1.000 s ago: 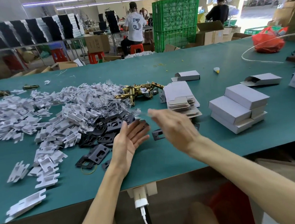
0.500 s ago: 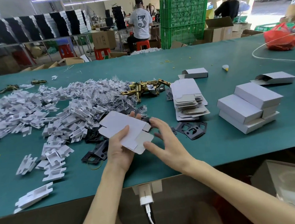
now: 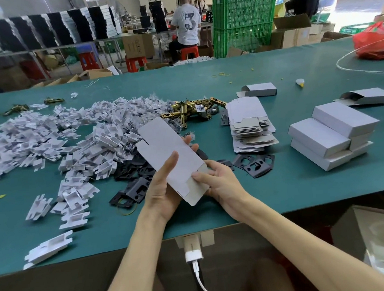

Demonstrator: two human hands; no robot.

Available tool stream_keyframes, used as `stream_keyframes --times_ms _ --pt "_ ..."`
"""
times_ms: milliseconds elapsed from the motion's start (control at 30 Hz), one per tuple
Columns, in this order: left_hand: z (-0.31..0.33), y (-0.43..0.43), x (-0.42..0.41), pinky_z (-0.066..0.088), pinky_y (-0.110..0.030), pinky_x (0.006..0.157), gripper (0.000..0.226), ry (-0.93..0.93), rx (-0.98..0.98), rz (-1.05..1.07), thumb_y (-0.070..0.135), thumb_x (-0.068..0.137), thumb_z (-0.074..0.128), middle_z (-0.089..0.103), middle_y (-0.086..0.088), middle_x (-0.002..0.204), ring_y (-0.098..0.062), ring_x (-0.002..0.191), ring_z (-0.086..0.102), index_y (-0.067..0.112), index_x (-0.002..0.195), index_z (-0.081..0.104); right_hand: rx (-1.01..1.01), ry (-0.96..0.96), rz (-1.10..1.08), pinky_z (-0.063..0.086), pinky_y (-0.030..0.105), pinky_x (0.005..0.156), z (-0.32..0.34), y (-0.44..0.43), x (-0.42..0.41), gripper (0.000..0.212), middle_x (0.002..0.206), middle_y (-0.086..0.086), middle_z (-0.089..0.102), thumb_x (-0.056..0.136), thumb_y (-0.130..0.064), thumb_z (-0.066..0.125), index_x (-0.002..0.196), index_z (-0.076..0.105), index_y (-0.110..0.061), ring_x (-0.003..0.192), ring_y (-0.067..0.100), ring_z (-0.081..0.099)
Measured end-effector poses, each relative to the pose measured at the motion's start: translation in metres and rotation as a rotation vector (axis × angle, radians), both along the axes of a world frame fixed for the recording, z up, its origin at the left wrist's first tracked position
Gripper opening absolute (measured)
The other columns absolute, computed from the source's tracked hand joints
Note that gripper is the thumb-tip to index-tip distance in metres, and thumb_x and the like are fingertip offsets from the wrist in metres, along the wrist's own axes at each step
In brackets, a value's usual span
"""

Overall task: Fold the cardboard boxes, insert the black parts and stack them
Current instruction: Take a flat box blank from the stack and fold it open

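Above the near edge of the tabletop (image 3: pixel 281 184), left hand (image 3: pixel 164 188) gripped the flat cardboard box (image 3: pixel 166 147) by its side; right hand (image 3: pixel 221 179) pinched its end flap; looked light, thin, crease-prone; best held by edges.

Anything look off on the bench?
Minor only. The finished box stack is staggered, upper boxes skewed off the lower ones. The rear box and the far-right box lie apart with end flaps open. The flat carton, gripped by the left hand and right hand, looks undamaged.

Flat grey box blank (image 3: pixel 172 156), tilted
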State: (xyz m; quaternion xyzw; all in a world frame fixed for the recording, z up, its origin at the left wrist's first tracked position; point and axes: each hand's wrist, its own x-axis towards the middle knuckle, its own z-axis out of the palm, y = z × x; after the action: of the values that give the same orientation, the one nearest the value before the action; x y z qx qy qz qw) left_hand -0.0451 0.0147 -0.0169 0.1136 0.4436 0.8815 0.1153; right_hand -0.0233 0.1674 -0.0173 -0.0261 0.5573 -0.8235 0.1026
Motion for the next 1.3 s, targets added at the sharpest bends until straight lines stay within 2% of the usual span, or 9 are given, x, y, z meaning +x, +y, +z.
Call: stream_keyframes --times_ms 133,267,500,667,800,867,1100,1200,1300 --pt "0.003 0.000 0.003 0.048 -0.043 0.111 0.076 0.029 -0.020 -0.006 0.045 0.089 0.077 0.053 -0.010 0.155 -0.024 0.147 0.045 0.014 0.153 0.050 -0.050 -0.015 0.028 0.055 0.029 0.075 -0.002 0.003 -0.001 0.034 0.121 0.014 0.072 0.097 0.001 0.057 0.130 0.056 0.000 0.100 0.022 0.067" --pt "0.002 -0.001 0.004 0.043 -0.044 0.117 0.081 0.072 -0.061 -0.031 0.052 0.089 0.074 0.050 -0.008 0.158 -0.023 0.149 0.043 0.017 0.156 0.046 -0.035 0.006 0.040 0.053 0.028 0.074 -0.004 0.005 -0.002 0.033 0.114 0.009 0.073 0.097 0.003 0.053 0.130 0.055 0.001 0.096 0.019 0.066" --pt "0.005 0.000 0.005 0.033 -0.051 0.121 0.105 0.163 0.010 -0.122 0.055 0.084 0.077 0.016 -0.022 0.170 -0.034 0.157 0.022 0.007 0.162 0.025 -0.043 0.052 0.021 0.055 0.026 0.074 -0.009 0.004 0.000 0.029 0.113 0.007 0.075 0.097 -0.007 0.062 0.126 0.057 -0.008 0.095 0.015 0.068" --pt "0.000 -0.003 0.001 0.023 -0.055 0.127 0.107 0.153 -0.032 -0.139 0.054 0.084 0.077 0.018 -0.027 0.168 -0.038 0.156 0.022 0.005 0.162 0.023 -0.026 0.052 0.016 0.051 0.029 0.077 -0.009 0.004 -0.001 0.030 0.113 0.004 0.075 0.099 -0.008 0.059 0.128 0.057 -0.005 0.097 0.015 0.066" --pt "-0.004 -0.004 -0.002 0.020 -0.057 0.127 0.100 0.137 -0.069 -0.160 0.054 0.085 0.076 0.039 -0.015 0.157 -0.033 0.149 0.034 0.010 0.161 0.030 -0.016 0.050 -0.004 0.051 0.030 0.079 -0.010 0.004 -0.001 0.028 0.113 0.004 0.075 0.099 -0.012 0.060 0.127 0.059 -0.006 0.098 0.015 0.066" --pt "-0.004 -0.004 -0.001 0.023 -0.057 0.125 0.095 0.162 -0.101 -0.168 0.058 0.084 0.075 0.044 -0.012 0.154 -0.030 0.145 0.038 0.013 0.158 0.036 -0.020 0.048 -0.007 0.053 0.027 0.077 -0.010 0.004 -0.001 0.028 0.112 0.004 0.076 0.099 -0.013 0.062 0.127 0.059 -0.007 0.098 0.015 0.067" --pt "-0.001 -0.003 0.003 0.037 -0.049 0.119 0.106 0.143 -0.111 -0.118 0.062 0.079 0.077 0.046 -0.012 0.155 -0.031 0.146 0.041 0.011 0.160 0.032 -0.056 0.046 -0.017 0.056 0.029 0.075 -0.009 0.004 0.000 0.025 0.108 0.008 0.077 0.098 -0.015 0.063 0.122 0.064 -0.007 0.093 0.015 0.071" --pt "-0.004 -0.004 0.001 0.030 -0.055 0.124 0.116 0.116 -0.094 -0.096 0.061 0.076 0.081 0.045 -0.013 0.154 -0.033 0.148 0.038 0.008 0.162 0.024 -0.062 0.047 -0.016 0.056 0.027 0.074 -0.010 0.004 0.000 0.024 0.108 0.007 0.077 0.097 -0.016 0.064 0.121 0.064 -0.008 0.092 0.015 0.072" --pt "-0.004 -0.004 0.001 0.021 -0.060 0.126 0.111 0.099 -0.103 -0.144 0.065 0.075 0.079 0.046 -0.014 0.152 -0.033 0.144 0.038 0.008 0.159 0.033 -0.049 0.051 -0.003 0.057 0.024 0.071 -0.010 0.004 -0.001 0.026 0.107 0.005 0.077 0.098 -0.015 0.063 0.122 0.063 -0.006 0.091 0.013 0.070"
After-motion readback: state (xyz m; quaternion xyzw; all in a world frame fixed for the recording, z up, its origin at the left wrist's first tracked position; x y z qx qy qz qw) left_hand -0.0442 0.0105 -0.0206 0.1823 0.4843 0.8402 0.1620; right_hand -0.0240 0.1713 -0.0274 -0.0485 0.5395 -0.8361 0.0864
